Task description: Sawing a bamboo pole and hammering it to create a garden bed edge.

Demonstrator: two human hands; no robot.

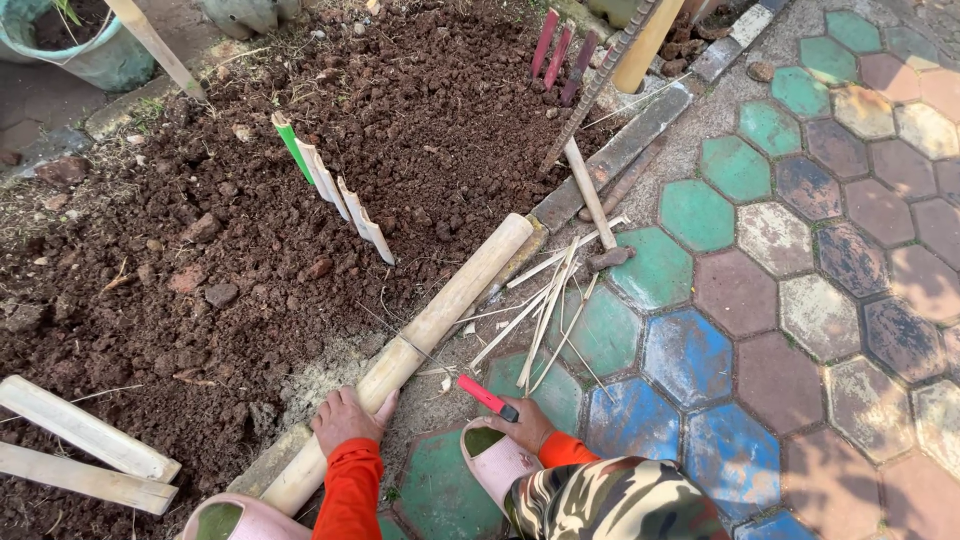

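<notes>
Bamboo lies under our left hand (345, 417): the long pole (420, 345) rests along the kerb (610, 160) between the soil bed (300, 180) and the coloured paving (800, 300), our palm pressed on it. Well apart, our right hand (528, 425) grips a red-handled knife (487, 397) beside thin bamboo slivers (545, 305).

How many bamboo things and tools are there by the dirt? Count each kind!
Long bamboo pole under the left hand: 1
Split bamboo slats at lower left: 2
Pale stakes stuck in the soil: 3
Red stakes: 3
Red knife in the right hand: 1
Total: 10
</notes>
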